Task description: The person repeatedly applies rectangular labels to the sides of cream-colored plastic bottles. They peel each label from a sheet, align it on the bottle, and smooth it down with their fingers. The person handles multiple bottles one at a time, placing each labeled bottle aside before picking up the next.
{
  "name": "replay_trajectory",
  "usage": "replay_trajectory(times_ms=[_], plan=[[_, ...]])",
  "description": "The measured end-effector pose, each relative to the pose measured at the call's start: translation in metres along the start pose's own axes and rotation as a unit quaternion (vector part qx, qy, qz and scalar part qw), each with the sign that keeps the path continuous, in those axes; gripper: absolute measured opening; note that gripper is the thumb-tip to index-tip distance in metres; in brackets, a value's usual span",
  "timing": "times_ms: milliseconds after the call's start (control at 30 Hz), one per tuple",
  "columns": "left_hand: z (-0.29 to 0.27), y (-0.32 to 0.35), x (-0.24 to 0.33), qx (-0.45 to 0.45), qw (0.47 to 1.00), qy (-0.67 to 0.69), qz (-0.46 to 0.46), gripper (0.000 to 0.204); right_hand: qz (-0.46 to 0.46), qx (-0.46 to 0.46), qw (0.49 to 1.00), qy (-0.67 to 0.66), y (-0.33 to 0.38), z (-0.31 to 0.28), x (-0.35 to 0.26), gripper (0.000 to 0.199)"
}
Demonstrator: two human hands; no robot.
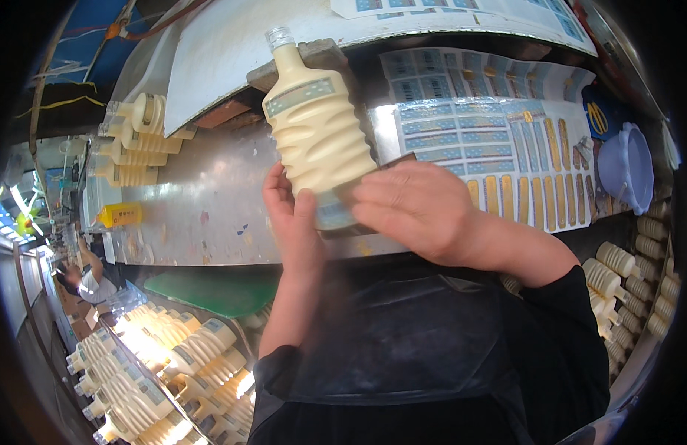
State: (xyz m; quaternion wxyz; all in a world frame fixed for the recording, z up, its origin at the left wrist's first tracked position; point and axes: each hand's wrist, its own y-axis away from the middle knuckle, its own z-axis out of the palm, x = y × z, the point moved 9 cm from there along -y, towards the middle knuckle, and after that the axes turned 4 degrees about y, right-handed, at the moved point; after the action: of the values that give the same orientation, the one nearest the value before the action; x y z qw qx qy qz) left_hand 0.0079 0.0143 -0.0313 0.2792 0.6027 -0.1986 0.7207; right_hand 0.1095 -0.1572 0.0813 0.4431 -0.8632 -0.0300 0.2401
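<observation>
1. A cream-coloured ribbed bottle lay on the steel worktop with its clear screw cap pointing away from the person, and it served as the landmark for everything else
2. The left hand gripped the lower left side of the bottle – fingers curled up along its ribbed wall, thumb against the base
3. The right hand lay flat over the bottle's lower right corner, fingers pressed down and closed together on a pale label at the base – whether it pinched the label's edge could not be told
4. A second pale blue label band already sat across the bottle's shoulder, just below the neck
5. To the right of the bottle, sheets of blue and yellow stickers covered the worktop, touching the right hand's knuckle side
6. Further right of the bottle, beyond the sheets, stood a lilac plastic bowl
7. To the left of the bottle, well apart, a row of similar bottles lay stacked on their sides at the far edge of the worktop, with a small yellow container near them
8. Below and left of the bottle, a crate of labelled bottles lay near the person's left elbow
9. Below and right of the bottle, more ribbed bottles were packed cap-up beside the black sleeve
</observation>
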Motion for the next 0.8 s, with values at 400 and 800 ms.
replay_trajectory(times_ms=[400, 800], plan=[[-0.016, -0.003, -0.011, 0.025, 0.995, 0.084, -0.042, 0.043, -0.019, -0.077, 0.996, 0.035, -0.010, 0.022, -0.029, 0.024], [-0.030, -0.006, -0.007, -0.023, 0.992, 0.106, -0.071, 0.024, 0.028, -0.119, 0.975, 0.188, -0.033, 0.053, -0.057, 0.037]])
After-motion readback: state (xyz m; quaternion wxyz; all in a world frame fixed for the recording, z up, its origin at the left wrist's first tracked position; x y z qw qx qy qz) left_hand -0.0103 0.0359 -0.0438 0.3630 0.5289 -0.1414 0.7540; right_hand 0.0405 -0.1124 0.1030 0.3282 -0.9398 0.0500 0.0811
